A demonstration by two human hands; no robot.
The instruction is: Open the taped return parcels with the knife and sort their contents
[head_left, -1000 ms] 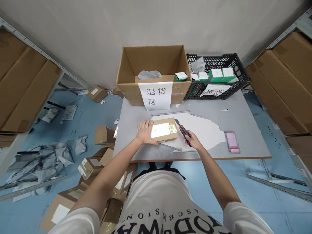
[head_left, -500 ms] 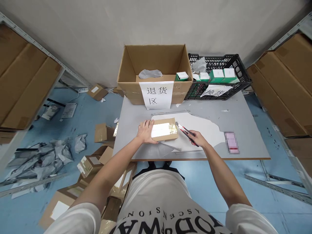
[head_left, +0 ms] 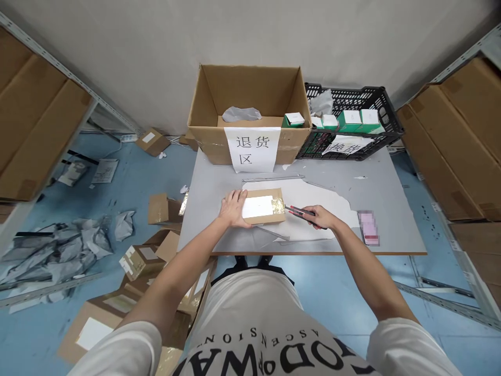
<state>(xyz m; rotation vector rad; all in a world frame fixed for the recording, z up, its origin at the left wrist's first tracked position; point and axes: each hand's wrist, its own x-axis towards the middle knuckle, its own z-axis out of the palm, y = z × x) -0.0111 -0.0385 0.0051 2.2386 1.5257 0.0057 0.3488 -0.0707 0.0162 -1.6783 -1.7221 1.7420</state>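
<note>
"退货区" on carton sign [head_left: 251, 150]

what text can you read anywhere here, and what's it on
"退货区": white paper sign on the front of the open cardboard box.
"换货", partly creased: paper sign on the black plastic crate.
Shirt print: upside down and cut off, only some letters readable.
White label on the small parcel: no readable print.
Pink item: blurred.

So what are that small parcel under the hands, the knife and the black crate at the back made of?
The small parcel looks like brown corrugated cardboard: matte, with a white paper label and glossy clear tape that glints. The knife, gripped in the right hand, seems to be red and black plastic; its blade is too small to tell. The black crate looks like moulded plastic, with an open lattice wall.
</note>
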